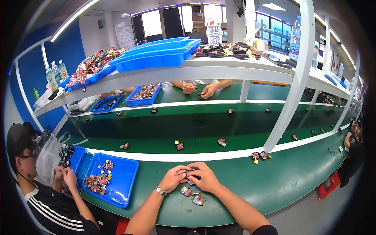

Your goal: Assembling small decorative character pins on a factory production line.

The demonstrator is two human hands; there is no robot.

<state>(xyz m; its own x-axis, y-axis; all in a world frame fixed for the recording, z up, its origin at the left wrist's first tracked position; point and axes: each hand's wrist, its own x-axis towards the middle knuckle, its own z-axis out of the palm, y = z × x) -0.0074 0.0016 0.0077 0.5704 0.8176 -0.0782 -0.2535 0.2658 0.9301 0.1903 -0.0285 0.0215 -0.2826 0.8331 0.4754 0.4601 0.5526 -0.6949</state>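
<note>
Small dark part (190,172) is held, in the head view, between the two hands above the green counter (239,192). By the left hand (172,179) it is gripped from the left side, and by the right hand (206,180) from the right. The fingers of both hands are bent and almost closed on it; as it is mostly covered by them, its exact shape cannot be told. On the counter, just nearer to the body, one electronic piece (185,190) and another piece (199,200) are laid close together. To the left, a blue tray (127,192) is placed, in which a pile of reddish pieces (98,183) is contained. A metallic watch (160,191) is worn on the left wrist. Farther left, a co-worker (51,201) in a black shirt is seated, with both hands raised beside the tray.
</note>
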